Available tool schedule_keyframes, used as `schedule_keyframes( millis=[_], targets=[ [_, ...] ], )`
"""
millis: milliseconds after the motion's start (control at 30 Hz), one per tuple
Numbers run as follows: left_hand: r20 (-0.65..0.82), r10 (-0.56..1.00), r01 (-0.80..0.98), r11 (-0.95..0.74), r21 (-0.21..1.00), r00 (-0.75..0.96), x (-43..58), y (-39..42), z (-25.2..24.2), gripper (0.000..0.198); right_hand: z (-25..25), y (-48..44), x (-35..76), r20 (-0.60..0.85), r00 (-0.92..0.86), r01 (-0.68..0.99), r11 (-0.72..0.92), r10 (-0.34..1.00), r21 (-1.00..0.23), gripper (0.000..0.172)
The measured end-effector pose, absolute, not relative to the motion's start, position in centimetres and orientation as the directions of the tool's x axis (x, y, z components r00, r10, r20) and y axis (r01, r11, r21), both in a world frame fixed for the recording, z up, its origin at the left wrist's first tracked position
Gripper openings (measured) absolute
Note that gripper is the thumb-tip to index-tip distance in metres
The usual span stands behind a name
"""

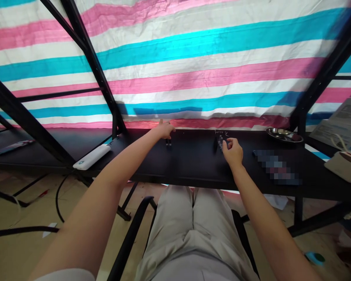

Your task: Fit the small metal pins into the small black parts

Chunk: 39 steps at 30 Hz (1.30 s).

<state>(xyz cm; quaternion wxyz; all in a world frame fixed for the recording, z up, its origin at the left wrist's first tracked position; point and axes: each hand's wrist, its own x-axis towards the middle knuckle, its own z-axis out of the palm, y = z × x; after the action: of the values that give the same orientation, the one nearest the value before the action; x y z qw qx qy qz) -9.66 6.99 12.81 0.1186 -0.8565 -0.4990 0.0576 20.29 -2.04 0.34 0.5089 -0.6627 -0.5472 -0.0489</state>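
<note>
My left hand (164, 129) is over the far part of the black table, its fingers apart and partly bent. Just below it are a couple of small dark pieces with pale bands (168, 143); I cannot make out their kind. My right hand (234, 152) is further right, thumb and fingers curled together beside a row of small grey metallic pieces (220, 143). Whatever its fingertips hold is too small to name. A dark upright piece (215, 143) stands left of that row, and several tiny silvery bits (220, 132) lie behind it.
The black table (193, 168) carries a shiny metal dish (284, 134), a blurred flat item (276, 168) and a white elongated device (92, 157). A beige object (345, 166) sits far right. Black frame posts (101, 80) slope at both sides, before a striped sheet (199, 47).
</note>
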Motion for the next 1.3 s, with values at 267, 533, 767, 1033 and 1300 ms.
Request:
schedule_keyframes(
  millis=[267,533,767,1033,1300],
  targets=[
    [0.017,0.880,0.878,-0.471,-0.089,0.474,-11.9,8.1,10.3,0.055,0.2,-1.9,20.1,0.616,0.371,0.803,0.094,0.695,-0.589,0.030],
    [0.098,0.887,0.883,-0.460,0.090,0.452,-11.4,8.8,9.2,0.032,0.0,-1.7,20.3,0.609,0.369,0.807,0.082,0.702,-0.585,0.030],
    [0.139,0.874,0.883,-0.469,-0.019,0.467,-11.1,9.5,8.2,0.021,-0.1,-1.6,20.3,0.620,0.359,0.809,0.099,0.697,-0.580,0.030],
    [0.274,0.830,0.824,-0.539,0.173,0.485,-8.8,8.3,8.1,0.011,0.0,-1.8,20.3,0.660,0.353,0.820,0.120,0.663,-0.559,0.031],
    [0.494,0.848,0.523,-0.515,0.679,0.193,-2.3,2.9,6.2,0.016,0.0,-2.2,18.4,0.774,0.018,0.863,0.381,0.633,-0.332,0.035]
  ],
)
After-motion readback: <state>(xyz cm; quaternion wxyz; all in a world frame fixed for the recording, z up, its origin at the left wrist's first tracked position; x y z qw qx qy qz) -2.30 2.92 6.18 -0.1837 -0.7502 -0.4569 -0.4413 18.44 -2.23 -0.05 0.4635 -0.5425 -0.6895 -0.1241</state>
